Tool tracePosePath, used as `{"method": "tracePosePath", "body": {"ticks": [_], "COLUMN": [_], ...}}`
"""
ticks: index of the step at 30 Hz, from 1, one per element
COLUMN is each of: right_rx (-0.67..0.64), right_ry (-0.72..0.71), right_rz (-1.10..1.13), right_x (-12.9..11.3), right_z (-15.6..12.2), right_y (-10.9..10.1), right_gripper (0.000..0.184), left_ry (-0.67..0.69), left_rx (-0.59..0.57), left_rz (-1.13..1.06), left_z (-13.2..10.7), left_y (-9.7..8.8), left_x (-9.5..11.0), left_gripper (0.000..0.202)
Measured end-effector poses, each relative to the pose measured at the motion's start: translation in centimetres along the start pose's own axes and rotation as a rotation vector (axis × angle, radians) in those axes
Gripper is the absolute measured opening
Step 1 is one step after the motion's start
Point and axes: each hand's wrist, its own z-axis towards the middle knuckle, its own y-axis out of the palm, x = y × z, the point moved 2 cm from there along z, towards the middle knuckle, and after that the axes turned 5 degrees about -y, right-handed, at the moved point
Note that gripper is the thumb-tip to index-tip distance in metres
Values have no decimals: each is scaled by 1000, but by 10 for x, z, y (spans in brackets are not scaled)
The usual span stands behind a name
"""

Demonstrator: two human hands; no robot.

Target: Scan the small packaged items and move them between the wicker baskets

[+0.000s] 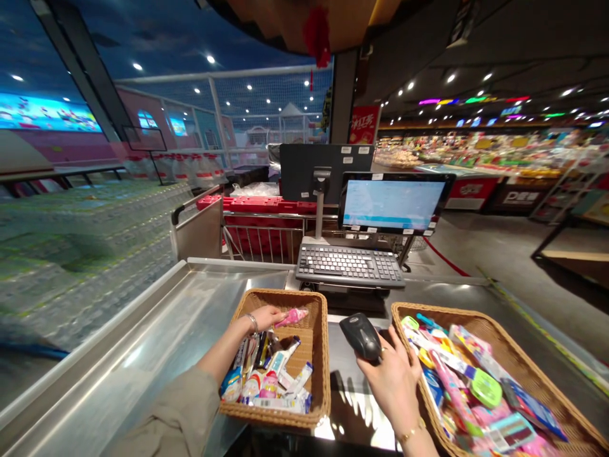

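Observation:
My left hand (pixel 267 317) reaches into the far part of the left wicker basket (pixel 325 374), its fingers closed on a small pink candy packet (pixel 294 316). Below it in the same basket lie several wrapped snacks and bars (pixel 280 365), heaped toward the near left side. My right hand (pixel 392 377) grips a black barcode scanner (pixel 362 336) above the metal counter, between the two baskets. Its fingers are partly hidden behind the scanner. Just right of this hand, the right wicker basket (pixel 504 324) holds many colourful packets and toys (pixel 476 387).
Behind the baskets a black keyboard (pixel 349 263) sits below a lit monitor (pixel 390 203) and a second, dark-backed screen (pixel 309 168). The steel counter (pixel 143 343) has a raised left edge. Beyond stand a shopping cart (pixel 266 238) and stacked bottle packs (pixel 85 254).

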Motion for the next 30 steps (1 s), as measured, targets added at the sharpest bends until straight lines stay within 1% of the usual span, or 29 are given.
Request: {"method": "tracePosePath", "body": {"ticks": [4,8,10,13,15,17,20,23,27,30], "right_rx": [-3,-5,-10,-25,-43,-54,-62,-57,-31,-28], "right_ry": [-6,-4,1,18,28,34,40,45,40,46], "right_rz": [0,-12,-18,-18,-12,-6,-7,-16,-29,-33], "right_x": [0,-2,-3,-4,-4,-2,0,2,4,6], "right_z": [1,1,1,1,1,0,-2,-4,-5,-6], "right_y": [0,-1,-1,-1,0,2,5,6,6,6], "right_gripper": [33,33,33,34,36,37,38,41,44,44], "left_ry": [-14,-28,-48,-63,-42,-10,21,34,15,-11], "left_rx": [-28,-22,10,102,154,177,191,195,177,161], "left_rz": [-35,10,72,188,261,315,369,398,397,376], "left_z": [3,10,14,16,16,15,14,15,20,22], "left_y": [7,16,22,35,46,58,72,83,91,92], "left_x": [-4,-12,-16,-21,-22,-23,-26,-32,-45,-56], "left_gripper": [71,68,61,43,31,24,26,27,29,30]}}
